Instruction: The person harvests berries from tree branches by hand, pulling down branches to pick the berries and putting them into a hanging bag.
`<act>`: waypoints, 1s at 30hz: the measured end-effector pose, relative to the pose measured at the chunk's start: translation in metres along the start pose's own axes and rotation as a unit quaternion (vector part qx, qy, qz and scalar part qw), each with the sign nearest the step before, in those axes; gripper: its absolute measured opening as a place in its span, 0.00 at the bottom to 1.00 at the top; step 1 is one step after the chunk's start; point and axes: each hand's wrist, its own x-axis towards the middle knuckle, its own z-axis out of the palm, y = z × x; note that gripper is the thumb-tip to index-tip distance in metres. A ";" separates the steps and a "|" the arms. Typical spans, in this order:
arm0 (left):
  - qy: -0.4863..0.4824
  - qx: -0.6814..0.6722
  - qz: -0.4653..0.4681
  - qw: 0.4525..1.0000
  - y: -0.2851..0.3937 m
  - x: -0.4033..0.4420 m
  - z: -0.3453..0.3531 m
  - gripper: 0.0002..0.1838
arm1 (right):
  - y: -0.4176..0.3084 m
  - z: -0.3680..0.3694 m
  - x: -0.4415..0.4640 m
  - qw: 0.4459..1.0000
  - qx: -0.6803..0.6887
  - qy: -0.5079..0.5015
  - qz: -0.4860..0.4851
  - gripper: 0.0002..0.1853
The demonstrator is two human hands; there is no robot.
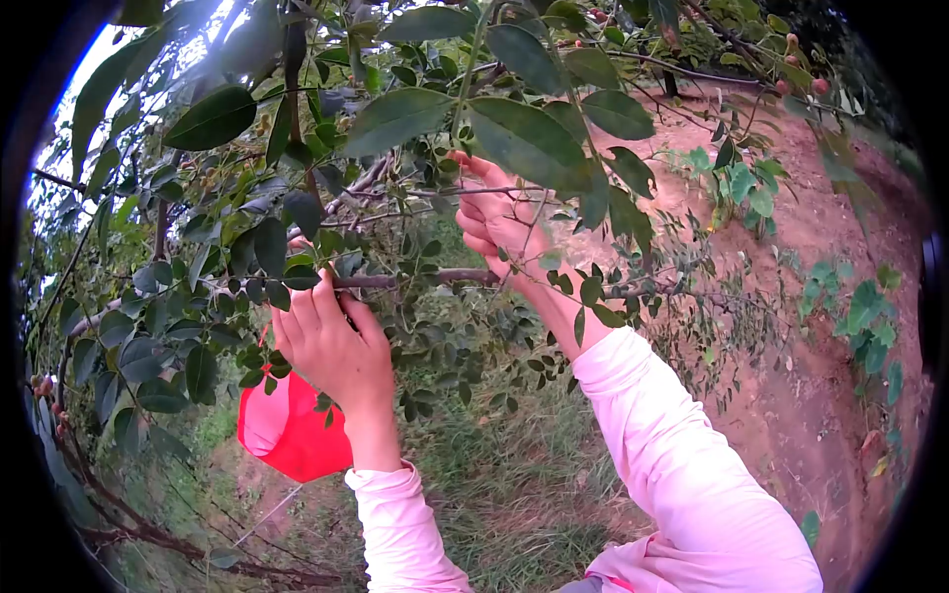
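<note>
My left hand (331,341) is raised at a thorny-looking branch (371,282), back of the hand toward me. Its fingers are closed round the branch, with the fingertips partly hidden by leaves. Behind that hand hangs a red bag (306,435); what holds it up cannot be made out. Higher and to the right, my right hand (499,217) reaches in among thin twigs (445,190). Its lower fingers are curled, and the forefinger stretches to a small stem tip under large leaves (400,121). Whatever lies at those fingertips is too small to name.
Leafy branches crowd the left side and top. Small reddish fruits (819,86) hang at the upper right. Reddish bare soil (732,326) slopes on the right, with low green plants (865,311). Grass (514,474) grows below my hands.
</note>
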 end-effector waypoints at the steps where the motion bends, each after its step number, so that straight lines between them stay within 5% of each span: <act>1: 0.005 -0.001 0.003 1.000 0.000 0.001 0.001 0.14 | 0.004 -0.007 0.004 0.999 -0.037 0.015 0.008 0.20; 5: 0.014 -0.001 0.006 1.000 -0.001 0.001 0.002 0.14 | 0.018 -0.012 0.020 0.970 -0.216 0.063 -0.090 0.18; 8: 0.005 0.000 0.002 1.000 -0.003 0.000 0.005 0.14 | 0.024 -0.005 0.034 0.951 -0.221 0.094 -0.196 0.14; 13: -0.016 -0.025 -0.001 1.000 -0.006 0.000 0.002 0.15 | 0.014 0.016 0.030 0.969 -0.162 0.114 -0.146 0.15; 17: -0.008 -0.023 0.006 1.000 -0.007 -0.001 0.003 0.15 | 0.020 0.017 0.030 0.923 -0.287 0.168 -0.193 0.12; 19: -0.010 -0.023 0.003 1.000 -0.005 -0.001 0.002 0.15 | 0.022 0.011 0.030 0.857 -0.417 0.197 -0.230 0.12; 22: 0.007 -0.026 0.007 1.000 -0.005 0.000 0.005 0.15 | 0.013 0.015 0.005 0.849 -0.477 0.184 -0.133 0.09; 23: 0.004 -0.025 0.005 1.000 -0.005 0.000 0.006 0.15 | 0.003 0.022 -0.008 0.855 -0.465 0.156 -0.168 0.08; 27: 0.003 -0.020 0.004 1.000 -0.005 0.000 0.006 0.14 | -0.022 0.027 -0.030 0.977 -0.209 0.027 0.028 0.08; 30: -0.002 -0.028 0.006 1.000 -0.006 0.002 0.006 0.15 | -0.042 0.032 -0.044 0.989 -0.099 -0.004 0.111 0.08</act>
